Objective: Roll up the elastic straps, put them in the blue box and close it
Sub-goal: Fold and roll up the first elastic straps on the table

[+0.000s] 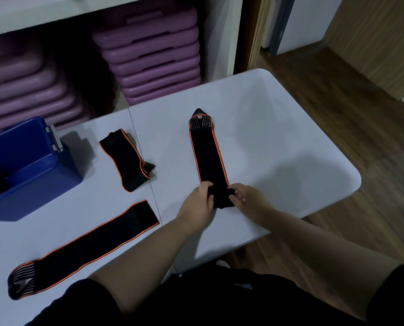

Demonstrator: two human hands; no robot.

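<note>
Both hands, left hand (200, 198) and right hand (248, 197), were closed on the started roll of the elastic strap (208, 158) near the counter's (278, 137) front edge. Risk: slack grip would let it spring loose. The blue box (27, 165) stood open at the left edge.

The one camera sat on my head, looking forward and steeply down over my chest and forearms. Its wide lens bent the white counter (278, 142) at the edges. It was close enough that my arms filled the lower frame. It faced the shelving with purple stacked boards (149, 57) behind the counter, and caught wooden floor (337, 109) on my right.
</note>
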